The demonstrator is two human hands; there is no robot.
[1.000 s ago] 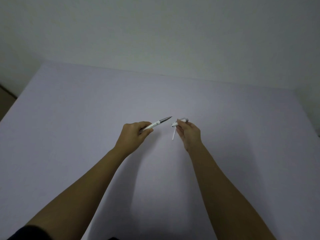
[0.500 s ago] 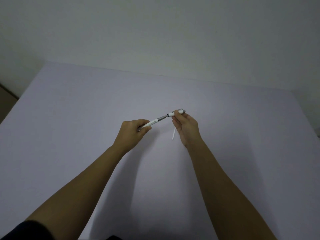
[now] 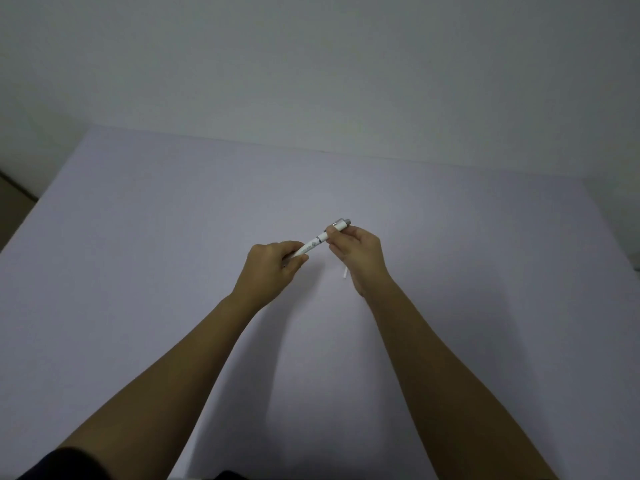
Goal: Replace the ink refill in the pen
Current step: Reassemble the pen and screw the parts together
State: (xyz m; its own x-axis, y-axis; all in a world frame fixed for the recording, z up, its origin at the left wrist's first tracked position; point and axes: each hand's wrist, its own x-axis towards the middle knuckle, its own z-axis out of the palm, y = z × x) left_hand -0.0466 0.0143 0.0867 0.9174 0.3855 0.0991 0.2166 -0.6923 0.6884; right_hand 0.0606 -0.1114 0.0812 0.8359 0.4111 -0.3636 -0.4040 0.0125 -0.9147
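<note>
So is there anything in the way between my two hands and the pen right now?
Nothing visible. The left hand grips the lower end of the pen and the right hand pinches its upper end, so both touch it directly. A thin white stick shows just below the right hand, clear of the pen, over the table.

Pale lavender table (image 3: 145, 271) fills lower frame, surface plain and matte, far edge running slightly downhill from left to right. Soft shadows fall across table near bottom centre. Pale grey-white wall (image 3: 311, 64) rises behind, meeting table's far edge. Strip of darker brown floor (image 3: 14, 199) shows at left, beside table's left edge. Light dim and even throughout.
</note>
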